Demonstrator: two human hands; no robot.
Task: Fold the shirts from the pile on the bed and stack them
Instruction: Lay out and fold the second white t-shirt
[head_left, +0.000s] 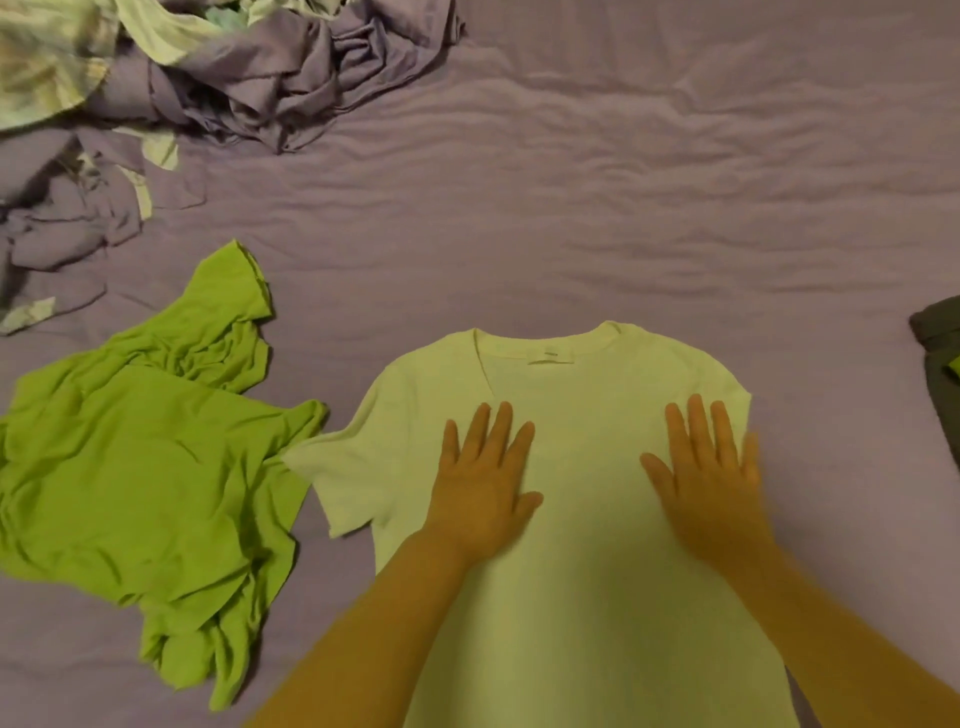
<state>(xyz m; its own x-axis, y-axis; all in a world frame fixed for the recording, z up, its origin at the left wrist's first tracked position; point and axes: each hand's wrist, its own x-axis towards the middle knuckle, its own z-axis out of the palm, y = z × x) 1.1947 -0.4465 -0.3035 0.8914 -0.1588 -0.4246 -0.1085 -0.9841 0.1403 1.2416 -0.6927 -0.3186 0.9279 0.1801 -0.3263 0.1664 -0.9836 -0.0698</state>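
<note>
Bed (675, 156), pale shirt (571, 571) (label unreadable)

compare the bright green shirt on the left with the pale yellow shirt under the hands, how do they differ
The bright green shirt lies crumpled and bunched, while the pale yellow shirt is spread flat with its collar away from the person. The green one is a stronger, more saturated colour; the yellow one is very pale. Nothing touches the green shirt, whereas the left hand and right hand press flat on the yellow one. Both are short-sleeved, unfolded, and lie on the purple bed sheet.
</note>
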